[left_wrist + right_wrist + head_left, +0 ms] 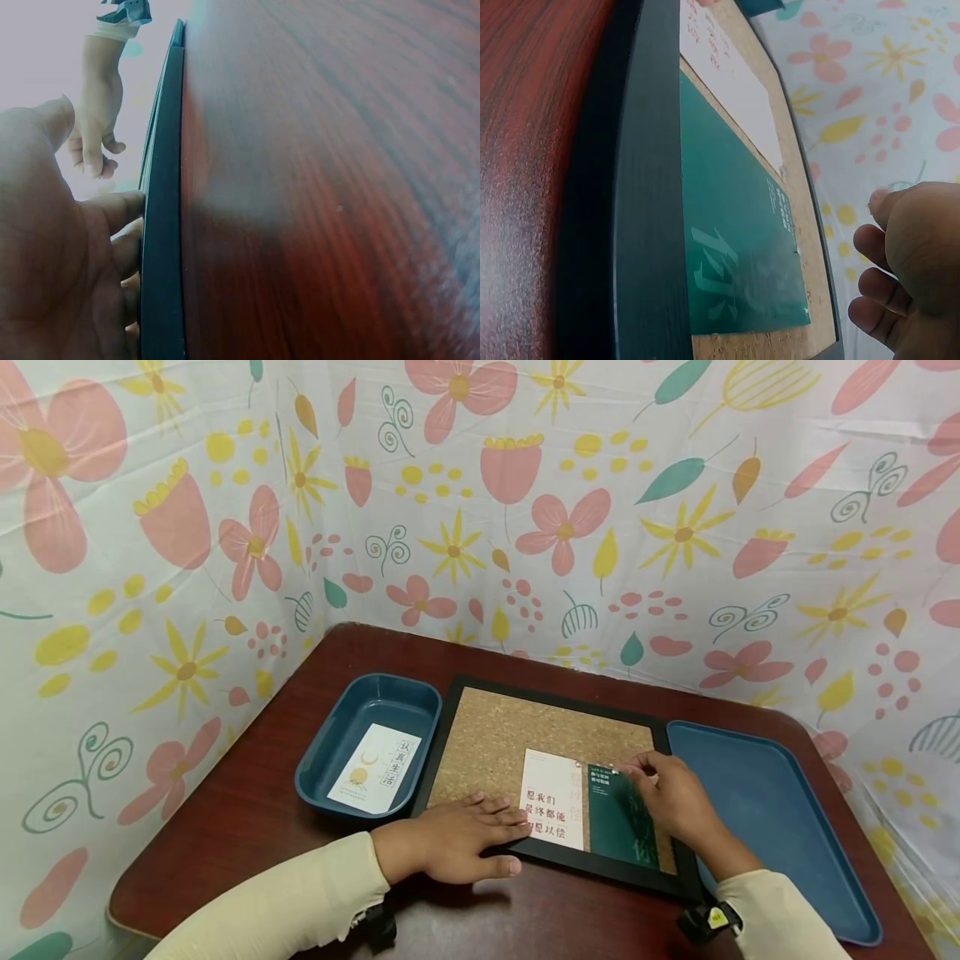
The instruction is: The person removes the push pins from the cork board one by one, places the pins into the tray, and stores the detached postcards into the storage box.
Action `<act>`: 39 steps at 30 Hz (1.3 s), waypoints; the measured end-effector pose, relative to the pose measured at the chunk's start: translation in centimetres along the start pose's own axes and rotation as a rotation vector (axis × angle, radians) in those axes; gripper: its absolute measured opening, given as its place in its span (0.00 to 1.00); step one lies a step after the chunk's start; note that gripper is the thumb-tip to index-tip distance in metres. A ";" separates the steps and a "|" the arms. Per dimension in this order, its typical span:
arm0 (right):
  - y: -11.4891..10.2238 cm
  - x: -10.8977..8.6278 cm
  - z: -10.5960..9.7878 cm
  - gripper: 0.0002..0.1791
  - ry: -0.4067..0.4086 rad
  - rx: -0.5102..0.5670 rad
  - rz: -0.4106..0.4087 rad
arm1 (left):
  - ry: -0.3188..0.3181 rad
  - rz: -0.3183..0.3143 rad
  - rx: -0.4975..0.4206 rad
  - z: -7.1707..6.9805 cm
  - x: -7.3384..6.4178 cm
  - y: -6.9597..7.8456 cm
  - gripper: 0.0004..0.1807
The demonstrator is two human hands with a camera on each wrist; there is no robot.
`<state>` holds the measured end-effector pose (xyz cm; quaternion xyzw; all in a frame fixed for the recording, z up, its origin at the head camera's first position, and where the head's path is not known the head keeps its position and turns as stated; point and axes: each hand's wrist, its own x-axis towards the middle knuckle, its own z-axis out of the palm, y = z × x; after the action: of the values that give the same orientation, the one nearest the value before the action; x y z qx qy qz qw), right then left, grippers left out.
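A black-framed cork board (558,718) lies on the table with two cards on it. The white card (551,785) carries red writing. Beside it lies a dark green card (618,814) with pale writing. Small clear pins show along the green card's top edge. My left hand (468,835) rests flat on the board's lower left, fingers spread over the frame (163,225) and reaching the white card. My right hand (671,793) hovers by the green card's upper right corner, its fingers (885,289) loosely bent; in the right wrist view nothing shows between them.
Left of the board, a deep blue tray (311,768) holds a white card (375,768) with black writing. A flat blue tray (780,827) stands at the right, against the board. Behind the dark red table (247,785) hangs a flowered cloth (480,527).
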<state>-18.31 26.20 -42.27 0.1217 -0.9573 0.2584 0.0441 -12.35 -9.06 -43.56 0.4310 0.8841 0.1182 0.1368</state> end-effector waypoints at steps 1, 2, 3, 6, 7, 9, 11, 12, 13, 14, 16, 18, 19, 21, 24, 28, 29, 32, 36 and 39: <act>0.0 0.0 -0.1 0.10 -0.001 0.000 0.001 | 0.002 0.000 0.004 0.0 0.0 0.0 0.38; 0.0 0.0 -0.2 0.09 -0.002 -0.002 0.000 | 0.004 -0.001 0.009 0.1 0.1 0.0 0.38; 0.0 0.0 -0.3 0.09 -0.003 -0.002 0.001 | 0.006 0.000 0.013 0.1 0.1 0.0 0.38; 0.0 -0.1 -0.5 0.09 -0.007 -0.001 -0.006 | 0.006 -0.001 0.012 0.1 0.1 0.0 0.38; 0.1 -0.1 -0.6 0.09 -0.006 -0.003 -0.009 | 0.006 -0.002 0.014 0.0 0.1 0.0 0.38; 0.1 -0.2 -0.7 0.09 -0.006 -0.005 -0.014 | 0.004 -0.002 0.013 0.0 0.1 0.0 0.38; 0.1 -0.3 -0.8 0.09 -0.001 -0.015 -0.015 | 0.003 -0.001 0.011 -0.1 0.1 0.0 0.38; 0.1 -0.3 -0.8 0.09 0.001 -0.017 -0.013 | 0.002 -0.001 0.010 -0.1 0.1 0.0 0.38; 0.1 -0.4 -0.9 0.09 0.002 -0.017 -0.012 | 0.002 -0.001 0.008 -0.1 0.1 0.0 0.38; 0.1 -0.4 -0.9 0.09 0.002 -0.017 -0.009 | 0.002 -0.001 0.005 -0.1 0.0 0.0 0.38; 0.2 -0.5 -0.9 0.09 0.003 -0.021 -0.003 | 0.003 -0.002 0.005 -0.1 0.0 0.0 0.38; 0.3 -0.6 -0.9 0.10 0.002 -0.023 0.000 | 0.005 -0.002 0.005 -0.1 0.0 0.0 0.38; 0.3 -0.6 -1.0 0.10 0.001 -0.024 0.000 | 0.006 -0.003 0.005 -0.1 0.0 0.0 0.38; 0.4 -0.7 -1.0 0.11 0.004 -0.033 -0.001 | 0.007 -0.004 0.005 -0.1 0.0 0.0 0.38; 0.6 -0.7 -1.1 0.12 0.011 -0.046 -0.005 | 0.008 -0.005 0.004 -0.1 0.0 0.0 0.37; 0.8 -0.8 -1.2 0.10 0.022 -0.058 -0.009 | 0.004 -0.006 -0.004 -0.1 0.0 0.1 0.37; 0.8 -0.9 -1.2 0.09 0.024 -0.059 -0.010 | 0.003 -0.006 -0.003 -0.1 0.0 0.1 0.37; 0.9 -0.9 -1.3 0.08 0.026 -0.061 -0.013 | 0.001 -0.006 -0.007 -0.1 0.0 0.1 0.38; 1.0 -1.0 -1.5 0.09 0.032 -0.060 -0.016 | 0.003 -0.008 -0.002 -0.1 0.0 0.1 0.38; 1.0 -1.2 -1.7 0.11 0.032 -0.062 -0.010 | 0.007 -0.007 0.001 -0.2 0.0 0.1 0.38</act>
<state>-17.43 28.16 -41.52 0.1210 -0.9634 0.2305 0.0646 -12.30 -9.03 -43.34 0.4276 0.8861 0.1189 0.1338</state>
